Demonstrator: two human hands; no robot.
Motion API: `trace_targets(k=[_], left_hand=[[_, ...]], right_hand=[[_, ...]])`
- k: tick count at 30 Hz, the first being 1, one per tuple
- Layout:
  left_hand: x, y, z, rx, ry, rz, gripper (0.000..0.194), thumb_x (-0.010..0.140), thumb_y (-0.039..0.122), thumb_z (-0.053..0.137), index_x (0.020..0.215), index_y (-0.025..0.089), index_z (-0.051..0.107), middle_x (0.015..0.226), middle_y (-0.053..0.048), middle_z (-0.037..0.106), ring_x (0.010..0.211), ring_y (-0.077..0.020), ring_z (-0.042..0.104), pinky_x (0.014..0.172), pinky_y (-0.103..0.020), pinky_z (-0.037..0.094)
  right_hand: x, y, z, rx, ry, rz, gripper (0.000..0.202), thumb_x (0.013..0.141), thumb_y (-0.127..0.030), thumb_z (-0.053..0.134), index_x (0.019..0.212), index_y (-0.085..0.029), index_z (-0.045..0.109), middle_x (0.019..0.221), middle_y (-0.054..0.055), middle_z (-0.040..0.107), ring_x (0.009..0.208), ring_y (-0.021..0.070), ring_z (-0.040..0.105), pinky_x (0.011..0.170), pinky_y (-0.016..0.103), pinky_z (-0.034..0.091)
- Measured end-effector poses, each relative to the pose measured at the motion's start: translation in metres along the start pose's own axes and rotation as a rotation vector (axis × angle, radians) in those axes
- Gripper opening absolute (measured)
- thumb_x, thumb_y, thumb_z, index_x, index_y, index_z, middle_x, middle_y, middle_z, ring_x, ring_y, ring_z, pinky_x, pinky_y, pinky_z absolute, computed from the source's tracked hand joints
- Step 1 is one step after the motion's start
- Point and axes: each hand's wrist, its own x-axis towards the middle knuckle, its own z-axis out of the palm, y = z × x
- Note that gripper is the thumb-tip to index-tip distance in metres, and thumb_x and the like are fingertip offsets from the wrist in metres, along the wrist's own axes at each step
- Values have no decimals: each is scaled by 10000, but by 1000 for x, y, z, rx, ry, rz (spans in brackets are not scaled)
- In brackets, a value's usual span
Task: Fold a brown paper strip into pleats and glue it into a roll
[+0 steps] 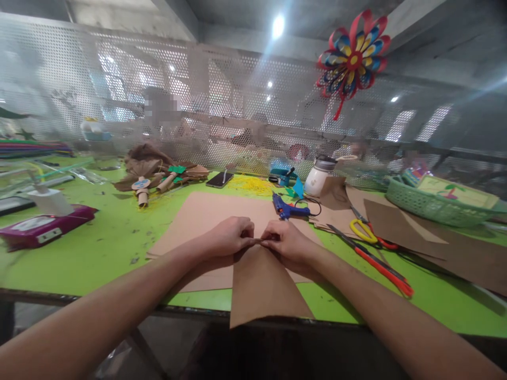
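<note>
Both my hands meet at the front middle of the green table. My left hand (233, 235) and my right hand (287, 240) are closed, pinching the far edge of a piece of brown paper (265, 290) between fingertips. The paper hangs toward me and its near end reaches past the table's front edge. Larger sheets of brown paper (206, 216) lie flat beneath my hands. Just beyond my right hand rests a blue glue gun (289, 207) with a dark cord. To the right lie scissors with yellow and red handles (364, 231) and a red-handled cutting tool (382, 268).
Rolled brown paper pieces (148, 177), a phone (220, 179) and yellow shreds (251, 184) lie at the back. A white jug (317, 177) stands back right, near a green basket (428, 203). At left is a purple power strip (51, 224). A perforated metal screen (229, 89) rises behind the table.
</note>
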Motion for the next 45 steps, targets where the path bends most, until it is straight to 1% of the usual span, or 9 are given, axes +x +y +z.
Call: trace_targets(k=[5,13,18,23,29,32,36,42,45], left_hand=[[-3,-1,-2,8,9,74,147,795,280,507,730,164,571,725,-4,554,660,-126,473,590,-227,331],[-2,-3,-8,3,-69,52,136,775,257,513,723,168,602,738,-6,572,657,-119,479,577,-220,325],[-3,-5,-7,28,-55,54,122,776,243,509,729,168,594,736,-5,569,651,-117,475,565,-220,319],[-6,-8,-7,75,-61,137,115,770,188,483,792,176,595,777,-12,571,677,-125,482,584,-226,332],[-4,-14,-10,72,-119,153,207,699,101,472,833,178,609,788,-14,572,694,-138,492,589,-228,346],[-3,-19,-11,49,-161,141,276,645,63,477,852,184,611,801,-12,581,703,-141,500,582,-224,345],[-4,-23,-14,38,-180,161,348,623,42,471,901,193,617,825,-9,585,705,-138,504,582,-218,346],[-5,-17,-21,61,-224,161,374,654,29,437,938,170,636,837,-31,582,727,-144,507,619,-224,366],[-6,-14,-23,71,-227,145,390,640,18,425,931,166,640,843,-32,579,738,-143,510,633,-221,371]], right_hand=[[1,0,-5,7,-28,-36,34,755,-130,633,739,-140,661,713,19,604,674,118,537,633,226,408],[-2,-2,-2,-43,-30,-57,60,782,-144,609,780,-157,668,775,33,611,739,135,558,673,240,413],[-4,-5,-2,-69,-11,-14,57,774,-139,601,784,-159,653,785,33,619,743,139,558,666,242,405],[-7,-12,-6,-97,-21,-34,72,779,-114,569,770,-159,624,771,25,606,728,132,535,659,240,392],[-14,-25,-15,-86,-55,14,140,790,-84,508,746,-164,614,765,19,591,698,123,505,605,225,361],[-15,-25,-20,-87,-102,41,158,788,-97,485,761,-175,620,761,14,596,681,124,504,579,225,349],[-13,-23,-26,-115,-167,20,169,752,-83,469,751,-181,606,752,4,601,658,119,504,560,222,341],[-11,-20,-32,-183,-213,-2,143,748,-123,487,709,-190,606,660,-11,583,605,115,485,548,233,315],[-11,-17,-33,-199,-212,-10,161,743,-114,487,716,-188,628,672,-2,605,615,118,502,555,234,317]])
